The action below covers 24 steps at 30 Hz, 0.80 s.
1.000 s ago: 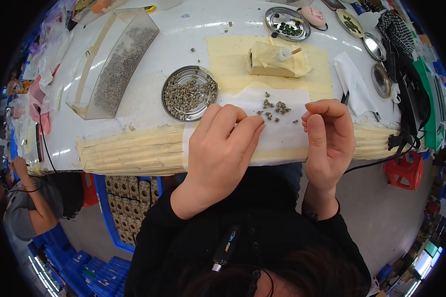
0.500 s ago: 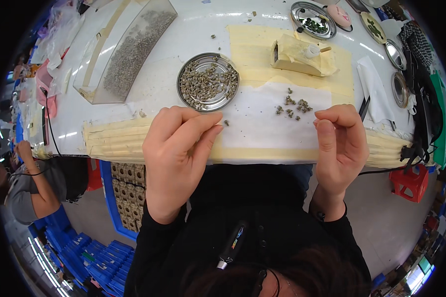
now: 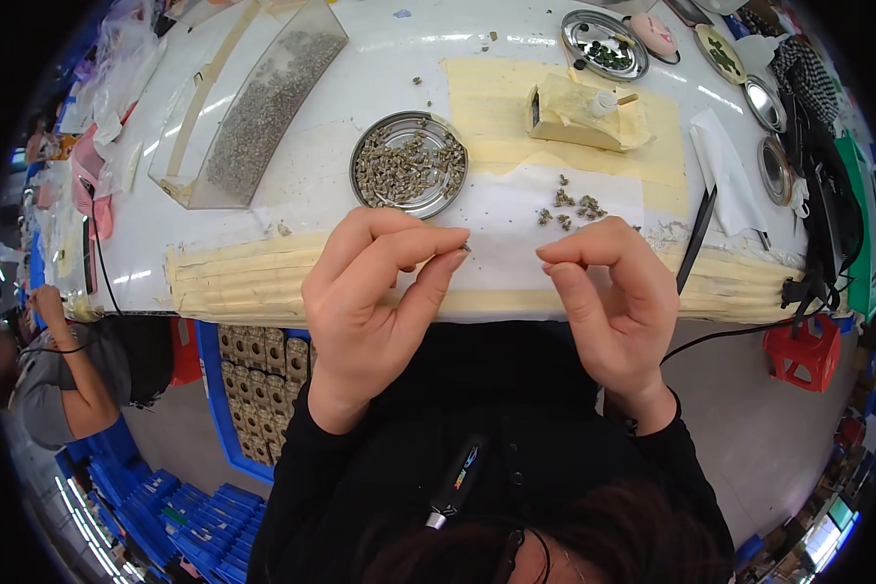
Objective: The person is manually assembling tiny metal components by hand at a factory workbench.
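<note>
In front of the round metal dish (image 3: 358, 206), my left hand (image 3: 375, 302) is closed in a pinch. A tiny metal part (image 3: 466, 247) shows at its thumb and index fingertips. My right hand (image 3: 618, 297) faces it across a short gap, thumb and index finger pinched near each other; what they hold, if anything, is too small to make out. Just beyond the right hand lies a loose group of small metal parts (image 3: 586, 206) on white paper (image 3: 506, 209). Many similar little parts (image 3: 409, 165) fill the dish.
A clear bin (image 3: 200, 170) of tiny parts stands at the left. Beyond the paper sits a tape-covered block (image 3: 594, 122); black tweezers (image 3: 696, 238) lie at the right. A blue crate (image 3: 226, 419) of metal blocks is below the table edge. Another person's arm (image 3: 78, 370) shows far left.
Both hands have come closer together: the right has moved left, and the left slightly right with the small metal part at its fingertips. The view has shifted a little.
</note>
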Available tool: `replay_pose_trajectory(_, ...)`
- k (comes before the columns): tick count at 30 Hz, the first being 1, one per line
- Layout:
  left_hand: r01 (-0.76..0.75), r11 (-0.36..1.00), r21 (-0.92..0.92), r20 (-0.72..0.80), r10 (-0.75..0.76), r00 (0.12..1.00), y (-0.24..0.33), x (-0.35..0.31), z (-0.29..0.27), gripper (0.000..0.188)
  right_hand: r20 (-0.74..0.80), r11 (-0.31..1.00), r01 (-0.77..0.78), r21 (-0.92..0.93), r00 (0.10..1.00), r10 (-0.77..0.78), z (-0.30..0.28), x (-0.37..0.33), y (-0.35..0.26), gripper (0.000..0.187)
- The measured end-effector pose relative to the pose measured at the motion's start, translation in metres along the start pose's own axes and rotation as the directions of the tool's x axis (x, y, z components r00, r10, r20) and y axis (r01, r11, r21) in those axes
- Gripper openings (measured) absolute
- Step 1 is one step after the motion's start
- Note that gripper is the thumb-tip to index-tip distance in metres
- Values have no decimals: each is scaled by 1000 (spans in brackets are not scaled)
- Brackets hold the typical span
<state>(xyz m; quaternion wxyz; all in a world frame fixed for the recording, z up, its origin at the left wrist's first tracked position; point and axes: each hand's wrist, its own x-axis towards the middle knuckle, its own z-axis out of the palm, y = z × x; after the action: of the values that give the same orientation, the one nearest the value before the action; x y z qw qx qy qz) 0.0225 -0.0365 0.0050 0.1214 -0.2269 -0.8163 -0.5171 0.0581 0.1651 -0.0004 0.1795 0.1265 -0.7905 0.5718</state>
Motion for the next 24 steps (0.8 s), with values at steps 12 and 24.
replay_pose_trajectory(12,22,921,-390,86,13,996,1,-3,15,19,97,954,-166,250,985,146,8,3,-5,6)
replay_pose_trajectory(24,-98,978,-184,1,100,995,6,1,15,22,78,999,18,36,997,-21,3,8,-10,6)
